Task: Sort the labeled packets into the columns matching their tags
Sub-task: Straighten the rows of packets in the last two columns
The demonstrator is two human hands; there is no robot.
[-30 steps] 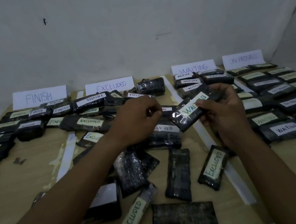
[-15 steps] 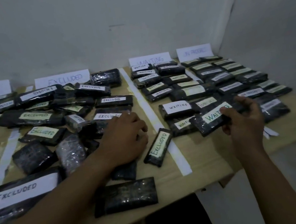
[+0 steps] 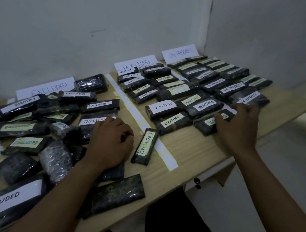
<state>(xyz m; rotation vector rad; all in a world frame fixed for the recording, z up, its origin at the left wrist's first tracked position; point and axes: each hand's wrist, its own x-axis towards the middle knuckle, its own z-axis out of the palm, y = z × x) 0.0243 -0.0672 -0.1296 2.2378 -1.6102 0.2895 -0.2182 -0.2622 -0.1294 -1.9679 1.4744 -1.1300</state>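
WAITING packet (image 3: 206, 126) lies flat, near end of WAITING column (image 3: 163, 107), long axis left-right, label up | right hand (image 3: 237, 129) pinches its right end | left hand (image 3: 110, 142) loosely curled, empty, resting on EXCLUDED pile (image 3: 97, 120)

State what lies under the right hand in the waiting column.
A black packet lies on the table under the right hand. Its label starts with W; the hand covers most of the rest.

The pale wooden desk (image 3: 189, 150) is split into columns by white tape strips (image 3: 138, 114). Black plastic-wrapped packets with handwritten labels (image 3: 164, 107) lie on it. An EXCLUDED packet (image 3: 145, 146) lies tilted, its far end on one strip, and a WAITING packet (image 3: 207, 125) lies nearest the front edge. White paper signs (image 3: 46, 89) line the back.
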